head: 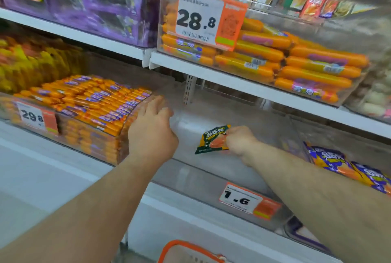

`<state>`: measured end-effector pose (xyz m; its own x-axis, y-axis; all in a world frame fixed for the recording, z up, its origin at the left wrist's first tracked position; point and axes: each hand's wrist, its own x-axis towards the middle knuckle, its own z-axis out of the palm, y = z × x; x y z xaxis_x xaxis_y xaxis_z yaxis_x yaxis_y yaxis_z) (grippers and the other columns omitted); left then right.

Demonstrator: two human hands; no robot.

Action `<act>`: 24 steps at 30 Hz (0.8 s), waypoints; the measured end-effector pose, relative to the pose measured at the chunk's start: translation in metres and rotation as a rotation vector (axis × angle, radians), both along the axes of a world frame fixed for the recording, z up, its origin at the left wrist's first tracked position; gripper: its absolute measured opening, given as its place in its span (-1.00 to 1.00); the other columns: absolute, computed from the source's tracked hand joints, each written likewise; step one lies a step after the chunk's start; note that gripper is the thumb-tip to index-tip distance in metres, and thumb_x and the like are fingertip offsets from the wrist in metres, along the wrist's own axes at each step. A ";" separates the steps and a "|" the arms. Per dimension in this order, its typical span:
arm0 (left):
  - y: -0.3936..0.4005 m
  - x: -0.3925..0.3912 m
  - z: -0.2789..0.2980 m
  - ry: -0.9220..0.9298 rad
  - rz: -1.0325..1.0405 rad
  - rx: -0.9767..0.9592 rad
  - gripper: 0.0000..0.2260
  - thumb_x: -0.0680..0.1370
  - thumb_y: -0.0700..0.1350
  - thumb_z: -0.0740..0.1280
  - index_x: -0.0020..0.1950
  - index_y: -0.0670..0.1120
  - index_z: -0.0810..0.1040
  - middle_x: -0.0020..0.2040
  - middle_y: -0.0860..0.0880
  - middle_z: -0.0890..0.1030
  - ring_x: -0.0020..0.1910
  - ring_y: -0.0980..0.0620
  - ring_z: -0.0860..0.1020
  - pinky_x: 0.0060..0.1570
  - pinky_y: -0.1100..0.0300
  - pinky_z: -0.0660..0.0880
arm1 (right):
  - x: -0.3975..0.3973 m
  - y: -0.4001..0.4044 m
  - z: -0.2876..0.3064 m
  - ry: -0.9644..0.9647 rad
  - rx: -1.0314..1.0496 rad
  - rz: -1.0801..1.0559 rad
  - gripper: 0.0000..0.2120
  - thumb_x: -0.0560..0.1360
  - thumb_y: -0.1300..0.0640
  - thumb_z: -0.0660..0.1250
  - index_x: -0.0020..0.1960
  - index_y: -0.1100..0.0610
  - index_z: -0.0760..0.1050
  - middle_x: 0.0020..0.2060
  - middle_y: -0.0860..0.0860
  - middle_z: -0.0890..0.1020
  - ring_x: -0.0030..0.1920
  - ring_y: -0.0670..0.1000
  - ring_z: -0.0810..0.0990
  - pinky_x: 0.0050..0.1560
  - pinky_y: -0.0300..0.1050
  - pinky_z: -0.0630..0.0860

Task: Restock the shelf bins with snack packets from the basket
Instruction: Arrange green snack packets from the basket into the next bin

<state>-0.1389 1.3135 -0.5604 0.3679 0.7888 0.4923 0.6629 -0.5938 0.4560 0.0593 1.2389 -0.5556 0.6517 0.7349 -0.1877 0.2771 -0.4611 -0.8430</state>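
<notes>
My right hand (239, 141) grips a small green snack packet (212, 140) printed with "85%" and holds it inside a clear plastic shelf bin (211, 186) that bears a 1.6 price tag. Apart from that packet, the bin looks bare. My left hand (151, 129) reaches over the bin's left wall with its fingers spread and holds nothing; it touches the neighbouring bin of orange sausage sticks (95, 102). The orange rim of the basket (186, 251) shows at the bottom edge, below the shelf.
On the right a clear bin holds purple and orange packets (347, 169). The shelf above carries a bin of thick orange sausages (296, 62) with a 28.8 tag (198, 17). A white shelf edge (254, 89) runs just above my hands.
</notes>
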 end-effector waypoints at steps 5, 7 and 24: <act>0.006 -0.003 -0.001 -0.121 0.070 -0.131 -0.57 0.40 -0.28 0.30 0.23 0.03 0.54 0.41 0.06 0.37 0.23 -0.11 0.47 -0.04 0.05 0.42 | 0.006 0.042 -0.030 -0.461 -0.349 0.207 -0.88 0.42 0.14 0.42 -0.06 0.12 0.59 -0.19 0.03 0.62 -0.22 0.03 0.58 -0.25 -0.20 0.48; 0.007 -0.003 -0.002 -0.135 0.076 -0.131 -0.57 0.40 -0.30 0.30 0.21 0.05 0.55 0.37 0.07 0.41 0.18 -0.10 0.49 -0.07 0.06 0.42 | 0.003 0.053 -0.034 -0.588 -0.398 0.285 -0.77 0.41 0.06 0.39 0.06 0.03 0.62 -0.04 0.01 0.66 -0.08 0.04 0.62 -0.16 -0.23 0.49; 0.001 0.000 0.000 -0.101 0.062 -0.171 -0.55 0.42 -0.28 0.33 0.28 0.02 0.48 0.44 0.04 0.33 0.28 -0.10 0.42 -0.01 0.02 0.41 | -0.010 0.086 -0.041 -0.893 -0.695 0.454 -0.32 0.29 -0.45 0.18 0.28 -0.11 0.45 0.06 0.06 0.50 0.01 0.12 0.52 0.04 -0.08 0.53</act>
